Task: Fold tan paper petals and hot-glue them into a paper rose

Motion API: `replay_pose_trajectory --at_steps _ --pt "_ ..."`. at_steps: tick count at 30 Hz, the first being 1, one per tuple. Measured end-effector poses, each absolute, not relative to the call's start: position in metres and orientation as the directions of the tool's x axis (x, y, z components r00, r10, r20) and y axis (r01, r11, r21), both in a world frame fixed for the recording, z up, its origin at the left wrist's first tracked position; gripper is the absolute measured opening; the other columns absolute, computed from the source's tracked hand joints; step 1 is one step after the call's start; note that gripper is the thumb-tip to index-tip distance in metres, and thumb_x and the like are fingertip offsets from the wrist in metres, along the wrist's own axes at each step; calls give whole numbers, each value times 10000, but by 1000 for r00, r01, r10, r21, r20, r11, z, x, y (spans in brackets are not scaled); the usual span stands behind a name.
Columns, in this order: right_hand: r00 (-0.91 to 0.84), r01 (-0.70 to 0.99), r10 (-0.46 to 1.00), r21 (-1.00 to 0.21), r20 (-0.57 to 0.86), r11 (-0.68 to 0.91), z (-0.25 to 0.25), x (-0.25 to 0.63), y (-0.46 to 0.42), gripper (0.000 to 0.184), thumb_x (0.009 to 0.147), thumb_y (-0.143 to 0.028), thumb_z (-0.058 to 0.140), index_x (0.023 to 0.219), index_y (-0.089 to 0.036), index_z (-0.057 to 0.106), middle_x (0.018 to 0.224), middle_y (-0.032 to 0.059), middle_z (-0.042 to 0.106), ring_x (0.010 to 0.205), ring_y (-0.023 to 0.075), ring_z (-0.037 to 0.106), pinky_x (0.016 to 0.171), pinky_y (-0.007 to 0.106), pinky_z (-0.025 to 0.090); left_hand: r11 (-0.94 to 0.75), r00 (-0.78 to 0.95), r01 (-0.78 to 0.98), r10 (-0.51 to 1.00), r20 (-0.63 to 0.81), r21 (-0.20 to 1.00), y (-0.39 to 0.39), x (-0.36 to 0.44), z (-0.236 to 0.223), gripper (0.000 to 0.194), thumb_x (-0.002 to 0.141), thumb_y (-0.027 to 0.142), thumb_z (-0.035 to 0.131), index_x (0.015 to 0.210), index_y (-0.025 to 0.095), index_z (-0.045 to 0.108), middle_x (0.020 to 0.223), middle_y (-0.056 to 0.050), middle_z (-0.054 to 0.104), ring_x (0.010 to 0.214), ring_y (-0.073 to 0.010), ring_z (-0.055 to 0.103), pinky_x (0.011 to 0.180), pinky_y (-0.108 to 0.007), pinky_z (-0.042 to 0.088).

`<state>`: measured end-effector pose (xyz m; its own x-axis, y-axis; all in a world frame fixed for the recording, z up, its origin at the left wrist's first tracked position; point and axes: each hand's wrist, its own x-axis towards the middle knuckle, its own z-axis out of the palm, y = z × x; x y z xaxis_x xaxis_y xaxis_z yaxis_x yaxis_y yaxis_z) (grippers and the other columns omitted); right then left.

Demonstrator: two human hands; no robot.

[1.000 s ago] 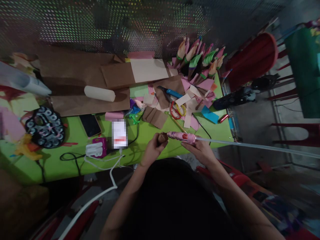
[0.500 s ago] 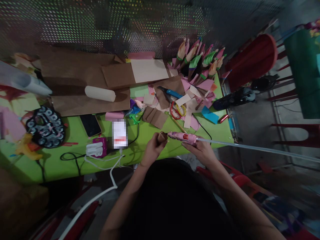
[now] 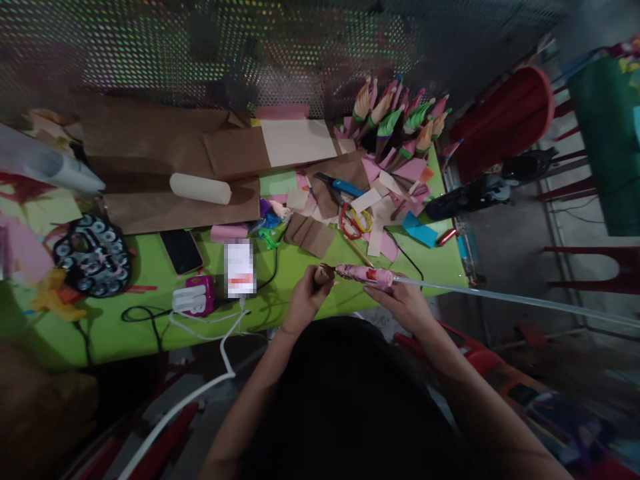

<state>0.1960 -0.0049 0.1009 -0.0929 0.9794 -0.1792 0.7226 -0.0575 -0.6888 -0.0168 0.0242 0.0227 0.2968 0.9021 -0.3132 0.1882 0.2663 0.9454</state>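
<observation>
The left hand [image 3: 306, 297] curls round a brown paper roll [image 3: 323, 274]; the right hand [image 3: 407, 303] grips a pink glue gun [image 3: 365, 274], best kept steady, close to the roll.

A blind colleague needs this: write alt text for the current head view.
A right hand aims a pink glue gun, loaded with a long clear glue stick, at a brown piece in the left hand. Beyond, a green table bears scissors and cut brown paper.

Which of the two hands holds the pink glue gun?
The right hand: it grips the pink glue gun, clear stick at its rear; the left hand holds a small brown piece.
</observation>
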Motion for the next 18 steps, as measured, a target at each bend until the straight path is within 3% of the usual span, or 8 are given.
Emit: replay_pose_trajectory --at_steps 18 --pt "-79 747 979 -662 -186 -65 100 196 -5 311 915 -448 561 810 -188 697 800 74 691 768 249 639 704 346 482 268 299 193 900 -316 944 25 -16 26 239 828 382 624 942 201 518 794 24 583 698 -125 522 687 -235 421"
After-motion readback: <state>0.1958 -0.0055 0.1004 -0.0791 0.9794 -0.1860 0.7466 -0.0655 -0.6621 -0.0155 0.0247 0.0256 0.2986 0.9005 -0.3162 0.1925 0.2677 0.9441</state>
